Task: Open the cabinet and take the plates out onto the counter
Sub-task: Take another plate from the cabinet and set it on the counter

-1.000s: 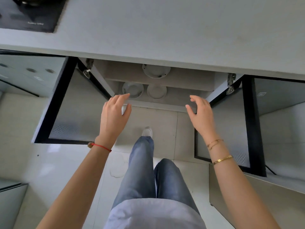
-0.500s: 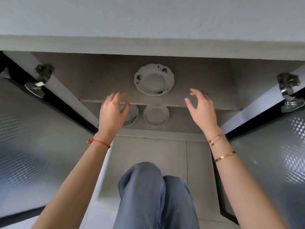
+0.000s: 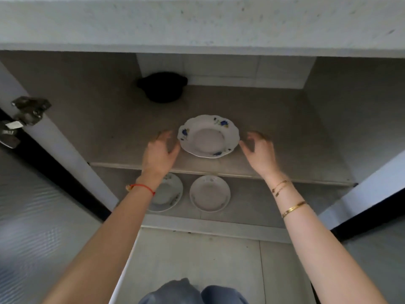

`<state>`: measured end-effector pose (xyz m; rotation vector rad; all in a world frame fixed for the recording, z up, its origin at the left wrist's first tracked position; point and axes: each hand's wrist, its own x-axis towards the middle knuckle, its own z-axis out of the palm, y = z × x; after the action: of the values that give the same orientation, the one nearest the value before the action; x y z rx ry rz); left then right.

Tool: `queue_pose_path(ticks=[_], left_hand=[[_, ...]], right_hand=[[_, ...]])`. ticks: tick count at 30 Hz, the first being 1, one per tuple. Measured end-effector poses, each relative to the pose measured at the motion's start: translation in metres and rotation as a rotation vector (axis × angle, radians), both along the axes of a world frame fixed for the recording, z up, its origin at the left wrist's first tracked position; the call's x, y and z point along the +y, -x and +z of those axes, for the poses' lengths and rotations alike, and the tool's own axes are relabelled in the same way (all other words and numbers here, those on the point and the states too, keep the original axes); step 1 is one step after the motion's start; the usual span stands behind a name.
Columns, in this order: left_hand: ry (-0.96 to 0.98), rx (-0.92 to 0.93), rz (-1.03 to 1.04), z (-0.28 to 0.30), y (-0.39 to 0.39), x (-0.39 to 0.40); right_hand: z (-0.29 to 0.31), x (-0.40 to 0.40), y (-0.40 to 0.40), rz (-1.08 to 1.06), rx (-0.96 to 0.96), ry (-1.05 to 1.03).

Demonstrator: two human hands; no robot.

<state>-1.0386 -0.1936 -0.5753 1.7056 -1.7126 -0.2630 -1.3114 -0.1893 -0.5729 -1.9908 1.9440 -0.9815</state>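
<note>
Left lower plate [image 3: 167, 194] is partly hidden behind the left wrist, only its right and lower rim showing; a dark pot-like thing [image 3: 163, 86] at 12 o'clock deep in the cabinet is too shadowed to identify. Both cabinet doors are cut off at the frame edges, the left door [image 3: 39, 216] at 8 o'clock, the right door [image 3: 377, 249] at 4 o'clock; the counter [image 3: 197, 23] edge fills the top. Fingertips of both hands are motion-blurred, so actual contact with the plate can't be confirmed. The upper plate [image 3: 208, 137], white with blue flowers on a scalloped rim, lies flat on the upper shelf [image 3: 274, 110] near its front edge, directly between the hands. Left hand [image 3: 158, 154] sits just beside its rim at 9 o'clock, right hand [image 3: 259, 152] just beside the rim at 3 o'clock. Second lower plate [image 3: 210, 193] lies fully visible on the lower shelf [image 3: 252, 207], at 6 o'clock from the upper plate, beside the half-hidden one. Both hands are spread wide, fingers curled inward toward the plate, palms facing each other, gripping nothing. Both forearms reach up and forward into the cabinet; red string [image 3: 142, 187] on the left wrist, gold bracelets [image 3: 292, 208] on the right.
</note>
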Motion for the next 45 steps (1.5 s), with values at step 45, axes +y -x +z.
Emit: queue_pose_path(ticks=[45], left_hand=[[-0.067, 0.296, -0.093, 0.001, 0.011, 0.060]], right_hand=[[-0.006, 0.060, -0.009, -0.018, -0.472, -0.189]])
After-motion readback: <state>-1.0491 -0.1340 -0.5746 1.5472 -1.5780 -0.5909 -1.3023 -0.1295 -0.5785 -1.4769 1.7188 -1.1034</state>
